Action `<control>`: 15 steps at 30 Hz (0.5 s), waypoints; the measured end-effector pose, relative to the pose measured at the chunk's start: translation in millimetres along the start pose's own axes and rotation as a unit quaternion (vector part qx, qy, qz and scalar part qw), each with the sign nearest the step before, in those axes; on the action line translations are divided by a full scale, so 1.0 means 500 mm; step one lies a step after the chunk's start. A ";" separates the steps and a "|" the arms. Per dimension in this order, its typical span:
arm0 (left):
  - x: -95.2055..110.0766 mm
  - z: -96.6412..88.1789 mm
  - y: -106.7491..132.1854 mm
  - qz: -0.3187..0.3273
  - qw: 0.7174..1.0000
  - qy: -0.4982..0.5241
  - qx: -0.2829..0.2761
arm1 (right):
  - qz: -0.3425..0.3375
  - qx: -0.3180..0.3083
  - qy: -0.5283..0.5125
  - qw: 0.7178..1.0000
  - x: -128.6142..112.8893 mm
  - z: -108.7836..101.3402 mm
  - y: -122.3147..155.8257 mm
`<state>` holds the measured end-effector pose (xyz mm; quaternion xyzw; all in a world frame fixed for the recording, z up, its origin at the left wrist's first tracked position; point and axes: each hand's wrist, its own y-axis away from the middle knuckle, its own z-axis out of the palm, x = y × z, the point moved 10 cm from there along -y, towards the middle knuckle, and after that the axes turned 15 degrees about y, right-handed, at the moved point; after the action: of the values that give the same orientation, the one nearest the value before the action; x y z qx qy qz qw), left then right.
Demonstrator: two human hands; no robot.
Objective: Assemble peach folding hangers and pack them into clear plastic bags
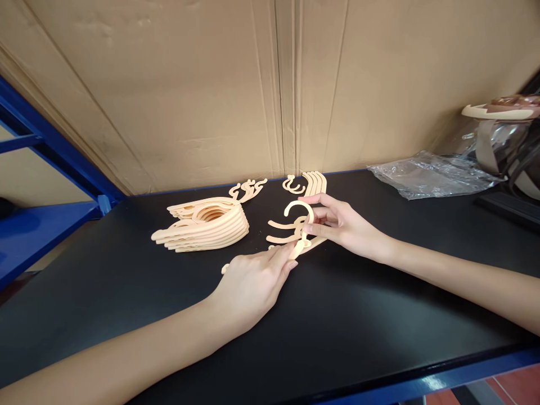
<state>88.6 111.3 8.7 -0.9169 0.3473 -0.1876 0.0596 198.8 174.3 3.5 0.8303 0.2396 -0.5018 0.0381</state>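
Your left hand (253,281) lies palm down on the black table (363,315). Its fingers are closed over a pale plastic hanger (304,246), pressing it flat, which seems meant to keep it from sliding. One tip of the hanger pokes out on the far side of the hand.

Your right hand (341,225) pinches a hook (299,209) low on its stem, just above the middle of the hanger. The curve is upright and clear of your fingers, so you can see how it sits.

A neat stack of hangers (206,225) lies just to the left, and loose hooks (248,190) are fanned out behind it. More hanger parts (316,181) lean against the cardboard wall (202,95), all within easy reach. A crumpled clear bag (430,174) lies well apart to the right.

No brand, label or writing can be read on anything here.
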 end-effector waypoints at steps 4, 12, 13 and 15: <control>0.010 -0.015 -0.001 0.015 0.999 0.038 0.025 | -0.029 -0.030 -0.017 0.999 -0.019 0.020 0.007; 0.032 -0.032 0.002 0.066 0.995 0.048 0.065 | -0.087 -0.028 0.016 0.996 -0.045 0.026 0.016; 0.036 -0.033 0.003 0.077 0.994 0.046 0.069 | -0.086 -0.025 0.016 0.996 -0.043 0.025 0.015; 0.046 -0.036 0.004 0.098 0.992 0.038 0.076 | -0.083 -0.003 0.029 0.996 -0.038 0.016 0.013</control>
<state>96.3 95.3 32.0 -0.8635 0.4224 -0.2410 0.1337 187.9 159.3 14.8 0.8213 0.3107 -0.4784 -0.0081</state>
